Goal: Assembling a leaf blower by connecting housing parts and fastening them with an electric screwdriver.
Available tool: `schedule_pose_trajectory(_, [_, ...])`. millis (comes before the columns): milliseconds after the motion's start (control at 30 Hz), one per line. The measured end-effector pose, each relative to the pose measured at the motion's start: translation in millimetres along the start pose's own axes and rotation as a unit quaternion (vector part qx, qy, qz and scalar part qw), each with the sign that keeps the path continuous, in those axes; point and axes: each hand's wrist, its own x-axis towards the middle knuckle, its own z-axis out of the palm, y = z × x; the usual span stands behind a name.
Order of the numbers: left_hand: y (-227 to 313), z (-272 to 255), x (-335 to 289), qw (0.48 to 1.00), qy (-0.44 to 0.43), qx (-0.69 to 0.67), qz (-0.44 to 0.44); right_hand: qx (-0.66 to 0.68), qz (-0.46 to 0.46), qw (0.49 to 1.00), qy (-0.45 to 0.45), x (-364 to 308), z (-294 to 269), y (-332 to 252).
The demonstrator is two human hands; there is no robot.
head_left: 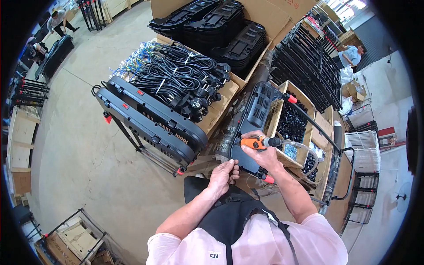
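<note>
My right hand point(265, 160) is wrapped round an orange air screwdriver point(252, 142), held over a long black plastic housing point(242, 155). A clear hose point(314, 164) curves away from the tool's dark fitting. Under the hand, the housing is fixed in a black tube frame with red end pieces point(268, 179). By the near left edge of this housing, my left hand point(222, 177) has its fingers curled and the thumb pressed to them. Whatever is pinched there is too small to make out. The tool's tip is hidden from view.
Left of me stand two black housings point(150, 126) on a frame. Behind them, bundled black power cords point(176, 73) lie on cardboard, beside stacked black covers point(238, 42). Wooden bins of small black parts point(291, 121) stand at right. Several people work farther off.
</note>
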Motion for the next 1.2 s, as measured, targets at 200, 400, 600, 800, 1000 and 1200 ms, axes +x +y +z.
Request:
schedule_pose_trajectory(200, [2.1, -5.4, -0.6, 1.000, 0.017, -0.022, 0.007, 0.000, 0.016, 1.000, -0.019, 2.4, -0.5, 1.0])
schedule_pose_trajectory(400, [3.2, -0.1, 6.0, 0.999, 0.031, -0.034, 0.017, 0.008, 0.013, 0.999, -0.038, 9.1, -2.7, -1.4])
schedule_pose_trajectory(600, [12.5, 23.5, 30.9, 0.997, 0.044, -0.058, 0.024, 0.122, 0.033, 0.992, -0.023, 5.2, -40.2, -24.0])
schedule_pose_trajectory(800, [20.2, 92.6, 85.1, 0.996, 0.022, -0.088, 0.027, 0.172, 0.032, 0.984, 0.024, -0.9, -103.4, -12.3])
schedule_pose_trajectory(1000, [6.9, 159.9, 140.3, 0.994, -0.051, -0.084, -0.038, 0.174, 0.025, 0.981, 0.080, 8.8, -173.9, 23.6])
schedule_pose_trajectory(1200, [-21.2, 209.6, 205.1, 0.982, -0.134, -0.111, -0.079, 0.214, 0.045, 0.970, 0.105, 38.1, -244.5, 69.5])
